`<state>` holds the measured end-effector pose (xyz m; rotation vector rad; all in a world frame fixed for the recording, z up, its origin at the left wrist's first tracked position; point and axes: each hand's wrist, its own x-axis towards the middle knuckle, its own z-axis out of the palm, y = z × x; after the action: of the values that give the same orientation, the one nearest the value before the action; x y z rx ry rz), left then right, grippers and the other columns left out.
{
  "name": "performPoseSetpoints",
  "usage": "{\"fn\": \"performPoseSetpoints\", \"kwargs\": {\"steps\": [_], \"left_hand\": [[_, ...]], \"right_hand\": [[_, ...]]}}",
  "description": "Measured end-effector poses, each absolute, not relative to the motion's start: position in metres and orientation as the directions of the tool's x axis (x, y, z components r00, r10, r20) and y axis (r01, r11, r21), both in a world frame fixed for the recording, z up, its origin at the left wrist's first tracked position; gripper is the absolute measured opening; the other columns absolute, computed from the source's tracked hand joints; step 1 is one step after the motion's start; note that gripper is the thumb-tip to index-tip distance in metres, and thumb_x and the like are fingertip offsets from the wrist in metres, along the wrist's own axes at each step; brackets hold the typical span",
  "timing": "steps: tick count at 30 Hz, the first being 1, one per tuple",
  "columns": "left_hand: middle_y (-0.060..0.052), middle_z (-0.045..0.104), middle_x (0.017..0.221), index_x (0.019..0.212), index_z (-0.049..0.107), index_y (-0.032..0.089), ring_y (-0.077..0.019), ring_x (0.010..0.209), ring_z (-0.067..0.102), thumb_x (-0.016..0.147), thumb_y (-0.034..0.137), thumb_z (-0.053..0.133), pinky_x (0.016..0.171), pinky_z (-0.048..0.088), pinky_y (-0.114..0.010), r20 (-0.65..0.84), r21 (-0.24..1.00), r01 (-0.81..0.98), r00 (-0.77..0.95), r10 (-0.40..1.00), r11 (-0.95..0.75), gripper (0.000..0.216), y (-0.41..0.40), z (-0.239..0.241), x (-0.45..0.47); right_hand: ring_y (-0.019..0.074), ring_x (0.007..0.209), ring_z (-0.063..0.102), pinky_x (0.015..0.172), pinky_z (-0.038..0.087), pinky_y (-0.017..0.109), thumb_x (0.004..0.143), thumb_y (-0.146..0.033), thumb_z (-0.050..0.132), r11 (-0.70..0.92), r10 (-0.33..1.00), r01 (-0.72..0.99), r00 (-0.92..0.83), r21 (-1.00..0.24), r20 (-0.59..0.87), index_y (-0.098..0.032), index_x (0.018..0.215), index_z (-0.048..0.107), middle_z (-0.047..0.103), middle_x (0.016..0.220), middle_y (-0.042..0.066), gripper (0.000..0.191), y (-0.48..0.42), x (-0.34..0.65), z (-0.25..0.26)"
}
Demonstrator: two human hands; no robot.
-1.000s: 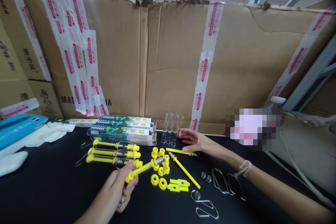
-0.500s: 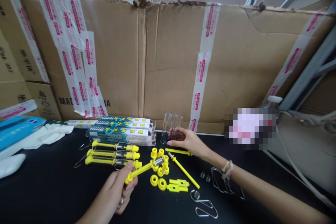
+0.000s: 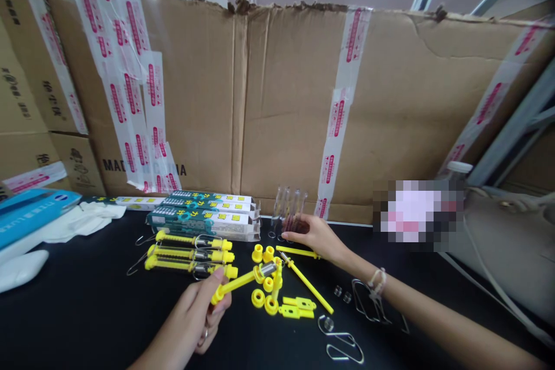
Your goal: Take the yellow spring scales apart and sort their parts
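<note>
Yellow rod gripped by left fingers; right fingers at clear tubes, whether closed I cannot tell

Left fingers hold a yellow rod; right fingers are at clear tubes.

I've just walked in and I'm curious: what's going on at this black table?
A person's left hand holds a slim yellow plastic rod with a silvery metal end. The right hand is at the upright, clear tubes; whether it grips one is hard to tell. Three long yellow hook-ended pieces lie side by side, left of the tubes.
</note>
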<state>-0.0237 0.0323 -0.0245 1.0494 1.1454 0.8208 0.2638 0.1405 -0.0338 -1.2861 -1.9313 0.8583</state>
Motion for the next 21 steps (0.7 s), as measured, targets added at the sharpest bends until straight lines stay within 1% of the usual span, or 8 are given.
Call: {"fn": "performPoseSetpoints", "kwargs": {"steps": [2,10,12,16,21], "left_hand": [[0.013,0.017,0.042,0.051,0.035,0.023,-0.0022,0.034,0.012,0.062,0.085,0.060,0.036,0.005,-0.020,-0.309,0.949,0.003,0.234,0.922,0.317,0.068,0.032,-0.024,-0.024],[0.013,0.013,0.038,0.048,0.032,0.025,-0.0027,0.032,0.009,0.053,0.094,0.055,0.033,0.004,-0.020,-0.327,0.943,0.027,0.247,0.912,0.330,0.073,0.035,-0.027,-0.023],[0.013,0.013,0.039,0.049,0.033,0.025,-0.0027,0.032,0.009,0.055,0.093,0.055,0.033,0.004,-0.021,-0.325,0.944,0.025,0.253,0.911,0.330,0.072,0.035,-0.026,-0.023],[0.013,0.015,0.041,0.052,0.035,0.024,-0.0029,0.034,0.010,0.063,0.089,0.055,0.034,0.006,-0.020,-0.308,0.949,0.015,0.255,0.917,0.314,0.069,0.035,-0.028,-0.024],[0.013,0.014,0.041,0.051,0.035,0.025,-0.0036,0.033,0.009,0.062,0.092,0.051,0.034,0.003,-0.022,-0.310,0.949,0.019,0.243,0.919,0.315,0.070,0.037,-0.034,-0.025]], "right_hand": [[0.0204,0.093,0.069,0.083,0.059,0.041,0.099,-0.033,0.064,0.309,0.939,0.513,-0.301,-0.801,0.169,-0.018,0.113,0.067,0.070,0.113,0.007,0.021,0.141,0.264,-0.035],[0.0209,0.095,0.070,0.084,0.059,0.041,0.099,-0.033,0.064,0.325,0.934,0.506,-0.304,-0.799,0.187,-0.018,0.113,0.067,0.070,0.114,0.007,0.022,0.141,0.264,-0.035],[0.0209,0.094,0.070,0.084,0.059,0.042,0.098,-0.033,0.065,0.325,0.933,0.505,-0.307,-0.800,0.186,-0.017,0.114,0.067,0.071,0.112,0.007,0.022,0.140,0.264,-0.034],[0.0207,0.092,0.070,0.085,0.058,0.043,0.096,-0.030,0.068,0.324,0.932,0.504,-0.315,-0.800,0.179,-0.016,0.112,0.067,0.072,0.107,0.005,0.021,0.137,0.267,-0.032],[0.0209,0.093,0.071,0.086,0.058,0.043,0.096,-0.029,0.068,0.313,0.934,0.492,-0.313,-0.812,0.171,-0.016,0.112,0.067,0.072,0.108,0.005,0.021,0.137,0.273,-0.033]]}}
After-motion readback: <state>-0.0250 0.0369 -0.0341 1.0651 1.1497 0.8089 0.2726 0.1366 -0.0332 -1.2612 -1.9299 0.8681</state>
